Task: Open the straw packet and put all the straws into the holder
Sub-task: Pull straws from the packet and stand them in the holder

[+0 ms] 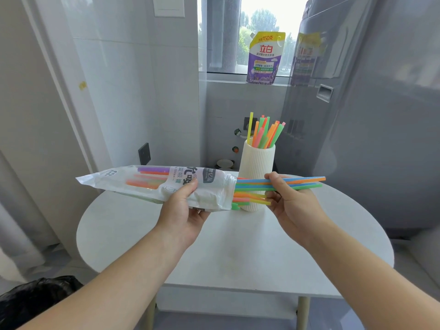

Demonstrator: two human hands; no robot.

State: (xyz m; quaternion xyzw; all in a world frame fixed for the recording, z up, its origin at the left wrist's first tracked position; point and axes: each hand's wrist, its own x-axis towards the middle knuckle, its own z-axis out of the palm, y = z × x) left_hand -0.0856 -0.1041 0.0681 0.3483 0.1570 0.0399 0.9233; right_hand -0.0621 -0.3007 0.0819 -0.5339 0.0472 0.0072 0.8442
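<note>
My left hand (184, 206) grips the white plastic straw packet (152, 184), held level above the table with its torn mouth pointing right. Purple, orange and pink straws show through its clear part. My right hand (289, 198) pinches a bundle of coloured straws (302, 182) that sticks out of the packet's mouth to the right. Behind both hands stands the white ribbed holder (258, 163) on the table, with several straws (264, 133) upright inside it.
The round white table (238, 246) carries the holder near its far edge. A grey washing machine (381, 115) stands close on the right. A detergent pouch (265, 58) sits on the window sill. A black bag (33, 303) lies at the lower left.
</note>
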